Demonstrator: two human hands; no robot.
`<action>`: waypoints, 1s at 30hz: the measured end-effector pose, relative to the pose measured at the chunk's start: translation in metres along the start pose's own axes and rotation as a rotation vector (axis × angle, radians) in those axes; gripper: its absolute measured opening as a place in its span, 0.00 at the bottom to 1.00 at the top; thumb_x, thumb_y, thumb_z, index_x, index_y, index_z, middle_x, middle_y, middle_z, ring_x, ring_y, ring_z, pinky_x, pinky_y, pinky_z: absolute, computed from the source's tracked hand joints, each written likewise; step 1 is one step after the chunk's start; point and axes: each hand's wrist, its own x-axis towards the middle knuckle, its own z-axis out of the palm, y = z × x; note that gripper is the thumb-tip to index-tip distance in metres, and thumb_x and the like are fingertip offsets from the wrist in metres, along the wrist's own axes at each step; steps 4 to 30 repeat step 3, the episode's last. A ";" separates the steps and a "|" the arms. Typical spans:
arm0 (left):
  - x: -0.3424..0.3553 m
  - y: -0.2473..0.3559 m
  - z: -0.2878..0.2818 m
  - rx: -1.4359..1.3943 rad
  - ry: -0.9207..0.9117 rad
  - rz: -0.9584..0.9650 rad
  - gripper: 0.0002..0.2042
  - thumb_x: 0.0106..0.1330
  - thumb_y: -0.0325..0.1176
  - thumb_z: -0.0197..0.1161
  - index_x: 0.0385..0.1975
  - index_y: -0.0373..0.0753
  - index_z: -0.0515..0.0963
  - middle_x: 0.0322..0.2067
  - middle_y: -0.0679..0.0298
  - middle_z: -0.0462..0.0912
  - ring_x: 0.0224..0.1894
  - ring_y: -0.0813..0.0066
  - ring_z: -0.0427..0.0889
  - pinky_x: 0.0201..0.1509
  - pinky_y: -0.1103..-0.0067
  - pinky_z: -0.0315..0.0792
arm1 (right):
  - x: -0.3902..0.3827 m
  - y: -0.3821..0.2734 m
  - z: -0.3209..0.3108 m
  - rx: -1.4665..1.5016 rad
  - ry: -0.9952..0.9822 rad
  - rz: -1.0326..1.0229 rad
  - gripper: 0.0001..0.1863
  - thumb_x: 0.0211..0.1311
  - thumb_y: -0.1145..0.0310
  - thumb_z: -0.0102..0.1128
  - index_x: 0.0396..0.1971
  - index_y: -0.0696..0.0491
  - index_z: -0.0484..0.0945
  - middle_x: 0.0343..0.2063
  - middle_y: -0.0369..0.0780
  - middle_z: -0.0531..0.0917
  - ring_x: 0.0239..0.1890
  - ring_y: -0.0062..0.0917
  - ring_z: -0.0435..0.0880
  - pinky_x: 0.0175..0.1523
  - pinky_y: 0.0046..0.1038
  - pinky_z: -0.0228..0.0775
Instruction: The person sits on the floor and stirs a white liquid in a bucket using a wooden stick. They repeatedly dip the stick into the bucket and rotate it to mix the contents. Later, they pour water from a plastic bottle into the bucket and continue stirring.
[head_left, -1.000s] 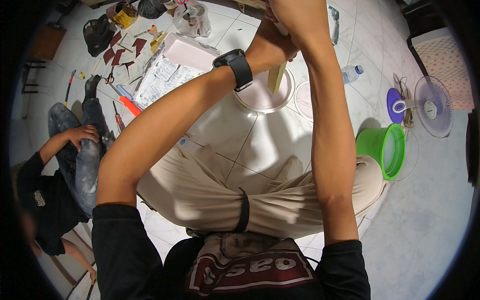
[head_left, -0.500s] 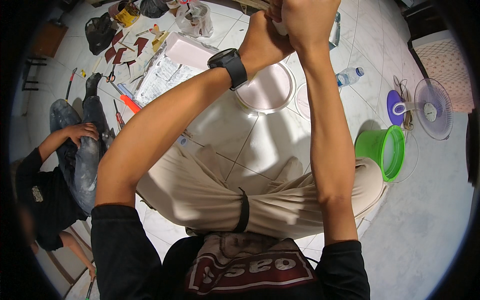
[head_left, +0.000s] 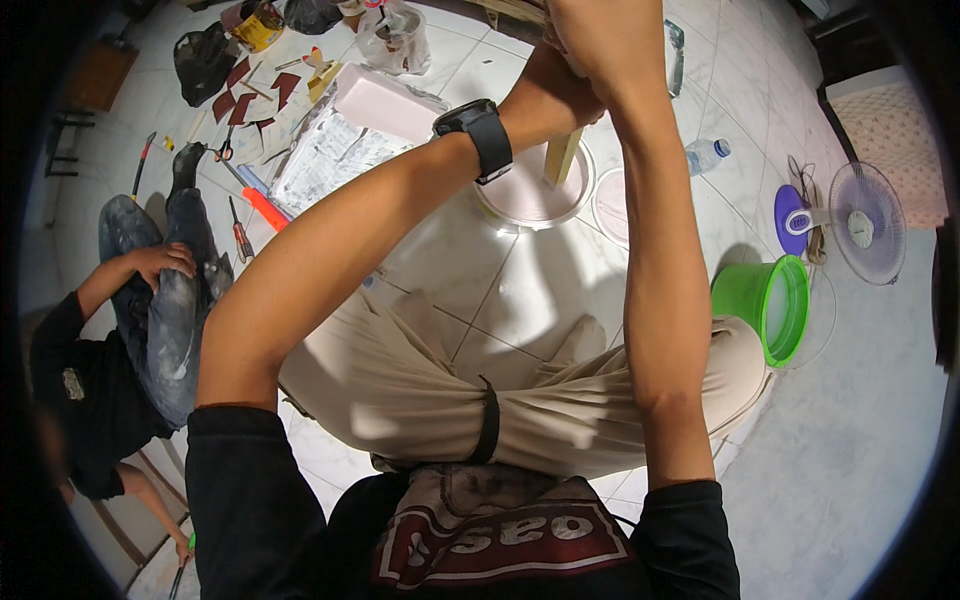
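Both my hands are close together at the top edge, above a round white tub (head_left: 535, 222) of pale pink paint. My left hand (head_left: 560, 92), with a black watch on its wrist, is curled closed. From beneath it a pale wooden strip (head_left: 562, 158) sticks out over the paint; its upper end is hidden. My right hand (head_left: 610, 45) is closed beside and over the left. A bit of something whitish shows between the hands, too covered to name. To the right of the tub lies a round pale pink lid or dish (head_left: 610, 208), partly behind my right forearm.
A pink-coated paint tray (head_left: 385, 100) stands at the upper left near sandpaper pieces (head_left: 285, 90) and scissors (head_left: 225, 148). A co-worker (head_left: 105, 370) sits at left. On the right are a water bottle (head_left: 706, 155), a purple-based fan (head_left: 866, 222) and a green bucket (head_left: 785, 310).
My hands and forearms have shifted slightly right. The wooden strip now shows below my left hand, over the paint tub, where it was mostly hidden before.
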 end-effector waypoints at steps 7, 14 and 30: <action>0.004 0.010 -0.006 -0.031 -0.141 -0.195 0.21 0.61 0.38 0.68 0.48 0.32 0.73 0.33 0.55 0.87 0.39 0.65 0.88 0.41 0.72 0.79 | 0.001 0.000 -0.003 0.005 0.032 0.016 0.12 0.61 0.69 0.58 0.28 0.64 0.83 0.19 0.41 0.83 0.24 0.24 0.80 0.29 0.30 0.70; 0.004 0.010 -0.006 -0.031 -0.141 -0.195 0.21 0.61 0.38 0.68 0.48 0.32 0.73 0.33 0.55 0.87 0.39 0.65 0.88 0.41 0.72 0.79 | 0.001 0.000 -0.003 0.005 0.032 0.016 0.12 0.61 0.69 0.58 0.28 0.64 0.83 0.19 0.41 0.83 0.24 0.24 0.80 0.29 0.30 0.70; 0.004 0.010 -0.006 -0.031 -0.141 -0.195 0.21 0.61 0.38 0.68 0.48 0.32 0.73 0.33 0.55 0.87 0.39 0.65 0.88 0.41 0.72 0.79 | 0.001 0.000 -0.003 0.005 0.032 0.016 0.12 0.61 0.69 0.58 0.28 0.64 0.83 0.19 0.41 0.83 0.24 0.24 0.80 0.29 0.30 0.70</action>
